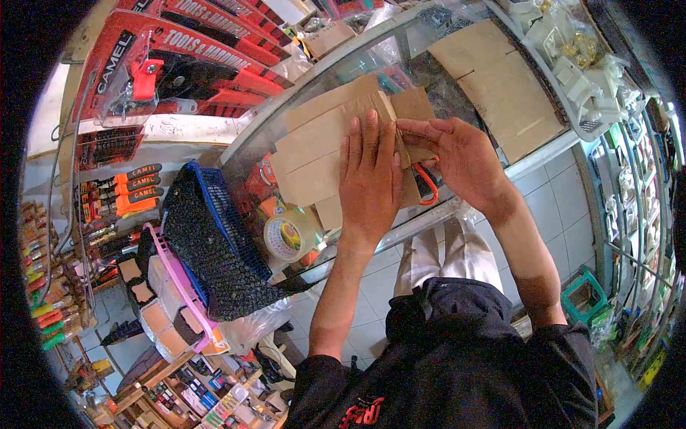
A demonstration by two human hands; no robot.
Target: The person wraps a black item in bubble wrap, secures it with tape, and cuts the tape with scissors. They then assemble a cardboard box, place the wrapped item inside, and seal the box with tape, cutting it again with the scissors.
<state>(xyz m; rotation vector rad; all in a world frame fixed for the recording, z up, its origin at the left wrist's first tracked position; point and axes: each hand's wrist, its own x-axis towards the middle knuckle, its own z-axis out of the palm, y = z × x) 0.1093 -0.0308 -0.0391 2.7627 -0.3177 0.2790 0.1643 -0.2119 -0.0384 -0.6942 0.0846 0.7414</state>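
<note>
A piece of brown cardboard [314, 154] with creases lies on the glass counter. My left hand [370, 179] rests flat on it, fingers straight and pointing away from me. My right hand [461, 161] is at the cardboard's right side, its fingers stretched left against the raised folded edge [386, 107]. Some of its fingertips are hidden by the flap. An orange-red loop [430, 187], like a tool handle, shows under my right hand; the rest of it is covered. Left of my left wrist stands a roll of tape [286, 237].
Another flat cardboard sheet [500, 89] lies on the counter [246, 139] at the right. A blue basket [221, 207] and a pink-rimmed tray [175, 275] are at the left. Packaged tools [186, 53] hang at the upper left. A white rack [572, 79] with fittings stands at the upper right.
</note>
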